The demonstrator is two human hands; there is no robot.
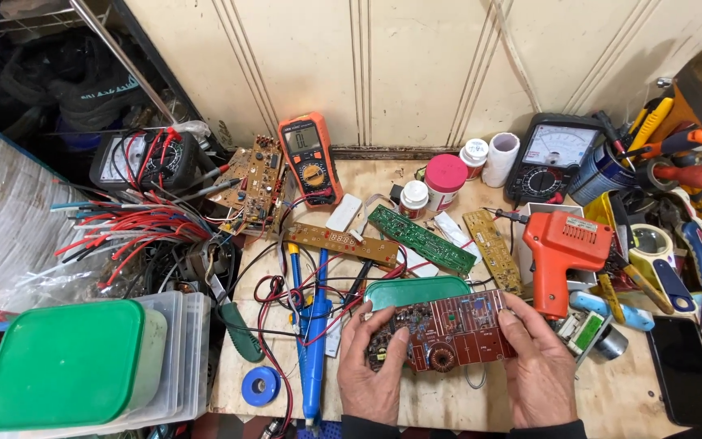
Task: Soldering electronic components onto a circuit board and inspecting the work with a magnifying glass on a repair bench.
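A reddish-brown circuit board (452, 329) with a copper coil and small parts is held flat between both hands above the wooden bench. My left hand (370, 370) grips its left end, thumb on top. My right hand (535, 366) grips its right end. Just behind the board lies a green oval lid (416, 289). A blue soldering iron (313, 341) lies to the left of my left hand, among red and black leads.
Long green (422, 239) and tan (341, 241) circuit boards lie mid-bench. An orange multimeter (310, 158), an analog meter (552, 157), an orange soldering gun (564, 254), a tool cup (603, 175), a green-lidded box (62, 362), blue tape (260, 385) and a black phone (684, 370) surround them.
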